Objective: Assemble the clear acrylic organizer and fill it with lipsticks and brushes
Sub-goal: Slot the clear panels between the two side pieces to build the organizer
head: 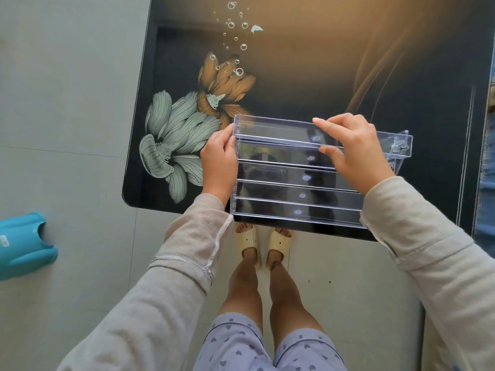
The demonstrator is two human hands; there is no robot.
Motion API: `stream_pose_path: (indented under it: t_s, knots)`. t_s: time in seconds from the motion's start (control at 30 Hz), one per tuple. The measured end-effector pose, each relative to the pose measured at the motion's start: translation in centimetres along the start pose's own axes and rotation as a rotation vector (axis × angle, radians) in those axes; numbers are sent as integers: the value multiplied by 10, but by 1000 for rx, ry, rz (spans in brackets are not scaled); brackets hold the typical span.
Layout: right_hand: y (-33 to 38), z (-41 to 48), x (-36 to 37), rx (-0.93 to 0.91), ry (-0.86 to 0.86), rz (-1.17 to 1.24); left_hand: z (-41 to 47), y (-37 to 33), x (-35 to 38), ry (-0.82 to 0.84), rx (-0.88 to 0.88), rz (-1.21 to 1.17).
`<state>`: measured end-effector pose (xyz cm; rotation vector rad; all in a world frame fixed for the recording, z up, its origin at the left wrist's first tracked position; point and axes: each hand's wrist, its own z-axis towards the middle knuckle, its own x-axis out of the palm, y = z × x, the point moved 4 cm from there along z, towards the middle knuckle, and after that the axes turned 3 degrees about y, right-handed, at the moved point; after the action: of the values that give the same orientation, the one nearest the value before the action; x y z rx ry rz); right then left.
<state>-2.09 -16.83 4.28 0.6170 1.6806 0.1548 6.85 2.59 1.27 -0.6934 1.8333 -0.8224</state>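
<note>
Two grips: both grasp the clear acrylic organizer (281, 183); neither is released.
Left grip (218, 153): clasps the organizer's 9 o'clock end, thumb over the front face, the other fingers behind the end wall and hidden.
Right grip (353, 148): pinches the top tier (273, 127) between forefinger and thumb, toward the 2 o'clock side.
Where it is: on the bench (308, 76), along the 6 o'clock edge, its lowest tier just beside the rim; whether it lies flat or is tipped up off the glass cannot be told.
Look: see-through, with five long troughs stepped one behind another from 6 toward 12 o'clock, each with a small round mark near mid-length. An upright end panel (401, 145) closes the 3 o'clock end. The troughs hold nothing; no lipsticks or brushes are in view.
Handling: probably light and stiff, yet brittle at thin edges and joints; the smooth walls are likely slippery and will take fingerprints.
Where to hold: best taken at both ends, 9 and 3 o'clock, by the walls rather than mid-span of a strip, so that nothing flexes or pops loose.
Stage: judged to be assembly, with filling not yet begun; whether the top tier is fully seated cannot be told.
Bench surface: dark and glossy, printed with flowers and bubbles, and it mirrors the troughs.
Around: grey floor (67, 103), a teal plastic object (24, 242) at 8 o'clock, pale slippers (250, 242) at 6 o'clock below the bench edge.
</note>
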Motion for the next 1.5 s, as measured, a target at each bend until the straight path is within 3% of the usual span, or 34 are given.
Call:
stream_pose_path:
  t_s: [0.47,0.67,0.83,1.5]
  knots:
    - [-2,6,2,16,53,-32,0,-5,-2,5,-48,-34]
    - [-4,7,4,9,37,-78,18,-28,-6,-137,-65,256]
    - [-6,6,8,-7,-22,-84,23,-32,-2,-119,-45,401]
    - [-13,4,9,-36,-77,-43,14,-29,4,-175,2,416]
